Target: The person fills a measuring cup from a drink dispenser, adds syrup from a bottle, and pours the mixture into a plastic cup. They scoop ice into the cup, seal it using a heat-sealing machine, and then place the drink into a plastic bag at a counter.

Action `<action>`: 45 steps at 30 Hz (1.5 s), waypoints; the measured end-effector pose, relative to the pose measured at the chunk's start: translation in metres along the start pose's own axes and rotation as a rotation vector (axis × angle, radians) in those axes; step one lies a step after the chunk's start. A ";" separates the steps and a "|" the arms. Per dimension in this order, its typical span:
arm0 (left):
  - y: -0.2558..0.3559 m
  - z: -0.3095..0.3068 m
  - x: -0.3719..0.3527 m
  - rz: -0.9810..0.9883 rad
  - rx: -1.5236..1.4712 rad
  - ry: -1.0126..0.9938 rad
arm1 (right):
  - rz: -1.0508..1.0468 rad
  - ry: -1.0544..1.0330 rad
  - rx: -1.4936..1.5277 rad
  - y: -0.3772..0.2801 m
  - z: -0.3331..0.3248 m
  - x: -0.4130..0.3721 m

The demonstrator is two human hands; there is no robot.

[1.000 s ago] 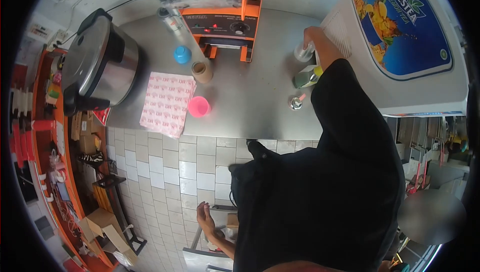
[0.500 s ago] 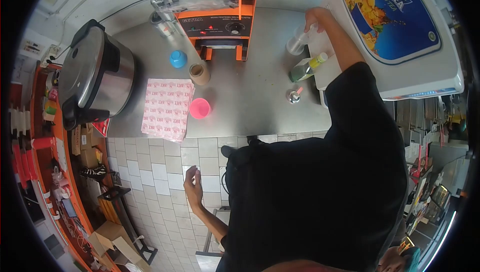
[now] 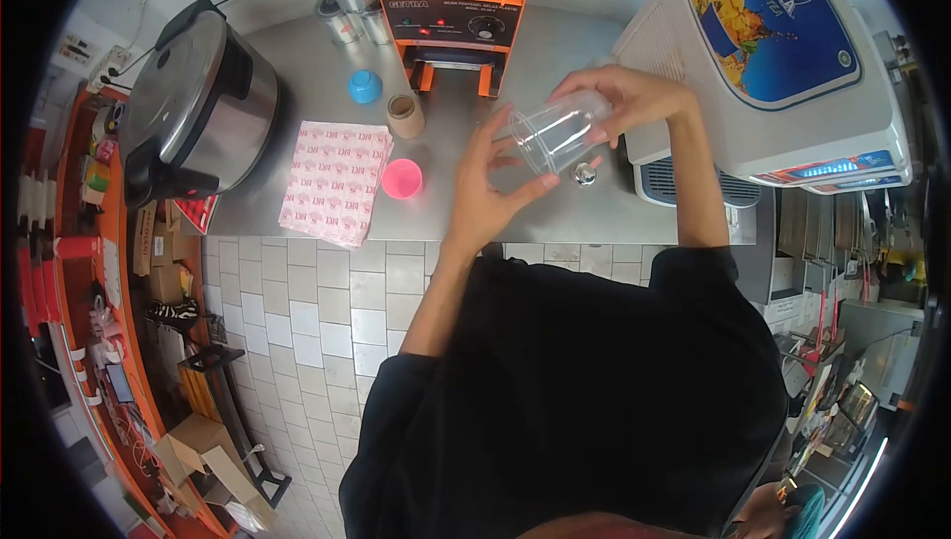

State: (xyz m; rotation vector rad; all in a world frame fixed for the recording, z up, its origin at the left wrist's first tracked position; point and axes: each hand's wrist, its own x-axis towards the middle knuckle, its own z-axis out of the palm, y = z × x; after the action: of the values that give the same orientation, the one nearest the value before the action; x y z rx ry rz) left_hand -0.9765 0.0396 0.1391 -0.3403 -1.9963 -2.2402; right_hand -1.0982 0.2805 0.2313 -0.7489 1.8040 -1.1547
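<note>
A short stack of clear plastic cups [image 3: 558,135] is held on its side above the steel counter [image 3: 466,73], rims pointing left. My right hand [image 3: 642,103] grips the closed end of the stack from the right. My left hand [image 3: 485,187] reaches round the rim, thumb below and fingers above. Under the cups a small shiny metal object with a pink part [image 3: 584,173] shows on the counter. Behind my hands stands an orange GETRA cup sealing machine [image 3: 451,29] with red lights lit.
On the left sit a large rice cooker [image 3: 203,103], a stack of printed paper sheets [image 3: 337,182], a pink cup [image 3: 402,179], a brown container [image 3: 406,116] and a blue cup [image 3: 365,86]. A Nestea dispenser [image 3: 659,44] occupies the right. Metal cans [image 3: 340,19] stand behind.
My right hand has brought the cups from beside the dispenser to the middle. My left hand has risen from below the counter to the cup rims. The view has shifted slightly.
</note>
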 end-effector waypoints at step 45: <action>0.032 -0.138 -0.210 -0.054 0.226 0.481 | 0.115 -0.054 -0.446 -0.006 -0.012 0.067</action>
State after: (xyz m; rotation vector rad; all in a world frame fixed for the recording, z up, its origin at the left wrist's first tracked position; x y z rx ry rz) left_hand -0.7776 -0.1136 0.1033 0.2555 -1.9698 -1.8609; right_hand -1.1393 0.2284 0.2168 -0.9043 2.0552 -0.6540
